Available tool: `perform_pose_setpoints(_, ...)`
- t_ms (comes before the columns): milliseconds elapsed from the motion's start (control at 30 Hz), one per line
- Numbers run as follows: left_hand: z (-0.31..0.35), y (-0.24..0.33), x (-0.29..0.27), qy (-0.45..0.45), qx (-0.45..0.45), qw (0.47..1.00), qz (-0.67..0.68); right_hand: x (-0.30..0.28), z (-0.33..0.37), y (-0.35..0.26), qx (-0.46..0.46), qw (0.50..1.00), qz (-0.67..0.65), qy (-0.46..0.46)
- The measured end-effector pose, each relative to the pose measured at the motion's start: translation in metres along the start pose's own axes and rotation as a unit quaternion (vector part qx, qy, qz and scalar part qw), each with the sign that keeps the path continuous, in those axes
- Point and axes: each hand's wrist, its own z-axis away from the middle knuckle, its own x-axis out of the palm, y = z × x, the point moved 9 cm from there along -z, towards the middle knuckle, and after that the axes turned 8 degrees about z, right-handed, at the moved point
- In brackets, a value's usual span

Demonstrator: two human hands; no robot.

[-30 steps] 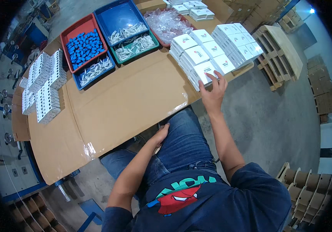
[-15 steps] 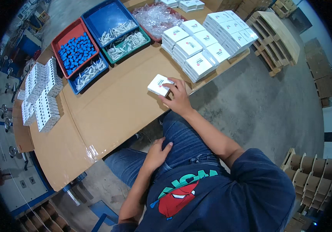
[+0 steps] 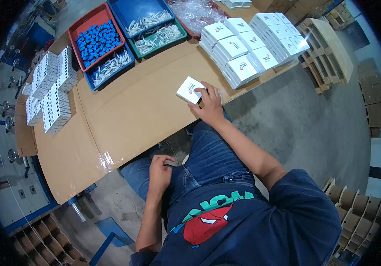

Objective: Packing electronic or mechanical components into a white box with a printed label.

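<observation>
My right hand grips a small flat white box near the front edge of the cardboard-covered table. Its fingers lie over the box's right side and hide part of it, with the thumb along the near side. A small red mark and print show on the white top. Over my lap, short of the table edge, hovers my left hand, holding nothing, its fingers loosely bent and apart. Just right of my right hand stand stacks of matching white boxes.
Red tray with blue plastic pieces stands at the back left. Blue and green trays hold white plugs. Clear bags fill another red tray. White blocks with dark holes sit on the left. A wooden pallet stands beyond.
My left hand has lifted off my thigh and moved left, its fingers bending. My right hand stays on the white box. The whole view has shifted slightly.
</observation>
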Motion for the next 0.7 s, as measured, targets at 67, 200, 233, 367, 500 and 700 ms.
perform_pose_setpoints(67, 0.007, -0.009, -0.014, 0.000, 0.002, 1.000, 0.011, 0.002, 0.001, 0.000, 0.001, 1.000, 0.016, 0.001)
perform_pose_setpoints(200, 0.028, -0.020, -0.017, -0.057, 0.048, 0.973, -0.218, 0.003, -0.002, -0.001, 0.003, 1.000, 0.020, -0.006)
perform_pose_setpoints(233, 0.030, -0.020, -0.017, -0.057, 0.045, 0.974, -0.216, 0.004, -0.001, 0.001, 0.013, 1.000, 0.024, -0.012)
perform_pose_setpoints(367, 0.027, 0.027, -0.023, -0.084, 0.076, 0.990, -0.088, 0.008, -0.004, 0.001, 0.022, 0.999, 0.030, -0.014)
perform_pose_setpoints(500, 0.029, 0.110, -0.039, -0.096, 0.128, 0.951, 0.263, 0.008, -0.005, 0.000, 0.020, 0.999, 0.029, -0.010)
perform_pose_setpoints(700, 0.092, 0.213, -0.128, 0.042, 0.452, 0.763, 0.460, 0.006, -0.003, 0.004, 0.023, 0.998, 0.050, -0.002)
